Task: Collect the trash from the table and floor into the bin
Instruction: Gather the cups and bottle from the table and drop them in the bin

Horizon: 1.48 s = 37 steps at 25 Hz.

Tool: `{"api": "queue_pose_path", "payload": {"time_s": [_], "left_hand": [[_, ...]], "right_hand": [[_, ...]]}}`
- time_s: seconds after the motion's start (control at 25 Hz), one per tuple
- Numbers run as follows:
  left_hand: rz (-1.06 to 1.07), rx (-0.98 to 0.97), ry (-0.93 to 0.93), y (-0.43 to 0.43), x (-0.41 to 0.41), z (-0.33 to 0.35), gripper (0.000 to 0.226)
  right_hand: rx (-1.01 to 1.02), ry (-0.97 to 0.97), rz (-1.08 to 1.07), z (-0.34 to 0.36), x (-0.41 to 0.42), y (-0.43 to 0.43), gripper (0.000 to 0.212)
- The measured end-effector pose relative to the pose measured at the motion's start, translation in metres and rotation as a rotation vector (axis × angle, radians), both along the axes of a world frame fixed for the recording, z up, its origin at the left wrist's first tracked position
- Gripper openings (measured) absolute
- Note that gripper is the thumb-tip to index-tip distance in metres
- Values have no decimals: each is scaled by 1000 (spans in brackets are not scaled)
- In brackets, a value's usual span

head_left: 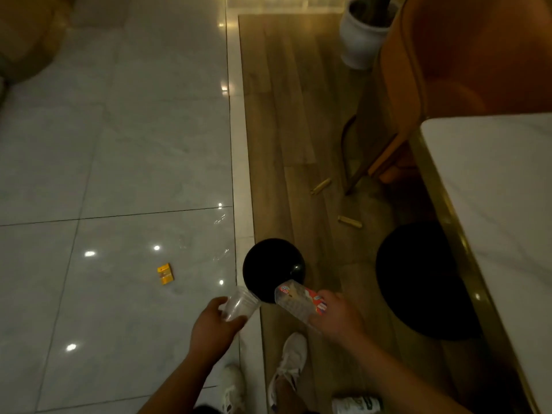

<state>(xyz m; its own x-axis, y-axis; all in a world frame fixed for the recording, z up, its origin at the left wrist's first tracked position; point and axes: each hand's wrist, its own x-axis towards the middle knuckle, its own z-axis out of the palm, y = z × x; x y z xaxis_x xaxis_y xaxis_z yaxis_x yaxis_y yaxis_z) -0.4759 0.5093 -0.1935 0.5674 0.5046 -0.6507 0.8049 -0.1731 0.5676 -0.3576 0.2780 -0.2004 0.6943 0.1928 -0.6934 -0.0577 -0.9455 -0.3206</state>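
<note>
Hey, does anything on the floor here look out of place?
Yes. A small yellow packet lies loose on the tiles, two tan wrappers sit on the wood near the chair leg, and a can lies tipped by the shoes.

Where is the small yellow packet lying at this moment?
The yellow packet lies on the grey tiled floor, left of the black bin and beyond the left hand.

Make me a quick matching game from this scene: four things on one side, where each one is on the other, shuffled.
Things:
1. clear plastic cup
2. plastic bottle
3. yellow packet
4. black bin

Places:
A. lying on the tiled floor
B. in the right hand
C. standing at the edge of the wood floor
D. in the left hand

Pairs: 1-D, 2-B, 3-A, 4-C
</note>
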Motion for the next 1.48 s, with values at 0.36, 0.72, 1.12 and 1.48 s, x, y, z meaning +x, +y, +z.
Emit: {"api": "queue_pose_path", "payload": {"time_s": [0.36, 0.72, 1.12, 1.48], "left_hand": [[-395, 330, -19, 22, 109, -209, 44], [-1007, 714, -17, 17, 148, -322, 45], [-1088, 705, 16, 10, 146, -317, 49], [-1111, 606, 38, -15, 119, -237, 44]], "right_hand": [[-106, -135, 130, -214, 73, 49, 64], [-153, -167, 182, -313, 74, 71, 71], [-43, -89, 121, -313, 58, 66, 43], [44, 78, -27, -258, 20, 26, 30]]}}
